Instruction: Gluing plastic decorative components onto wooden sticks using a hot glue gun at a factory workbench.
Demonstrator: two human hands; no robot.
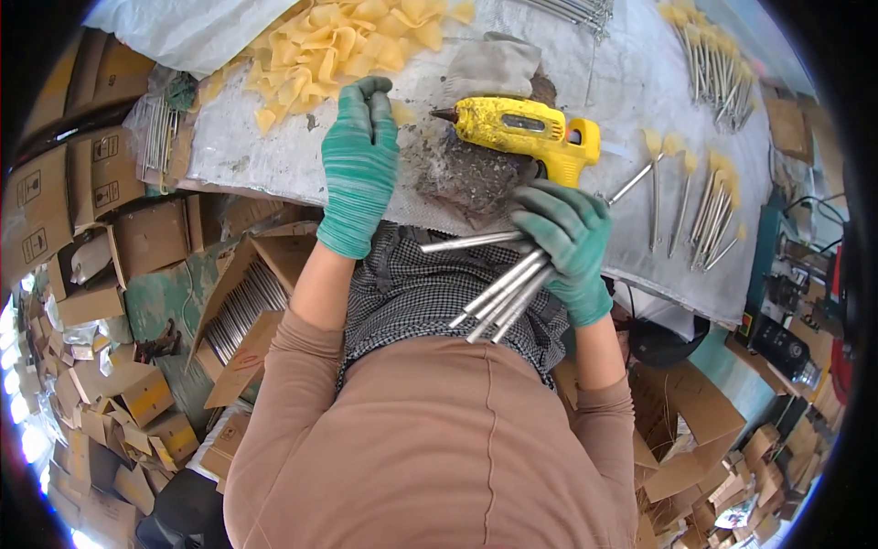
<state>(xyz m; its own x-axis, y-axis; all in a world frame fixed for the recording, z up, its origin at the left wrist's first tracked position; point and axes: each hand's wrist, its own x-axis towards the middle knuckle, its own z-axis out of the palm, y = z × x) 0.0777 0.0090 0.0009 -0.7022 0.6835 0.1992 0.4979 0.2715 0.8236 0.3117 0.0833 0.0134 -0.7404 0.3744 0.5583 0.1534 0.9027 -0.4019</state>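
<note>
My left hand [361, 165], in a green glove with grey fingers, hovers over the table beside a heap of translucent yellow flaps [338, 46]. Its fingers are loosely bent and slightly apart; a small yellow flap [402, 113] shows just beyond them. In a matching glove, my right hand [565, 240] is closed round several metal rods [503, 297] at the table's front edge. Most of their ends point toward my lap, while one rod crosses at a different slant. Just beyond that hand, a yellow glue gun [521, 133] lies on its side, nozzle to the left.
Under the glue gun sits a dark, crusted block [471, 178], with a grey cloth [494, 69] behind it. Rods with yellow flaps [713, 215] lie at the right; another bundle [718, 78] lies farther back. A carton of rods [247, 311] stands left of my lap.
</note>
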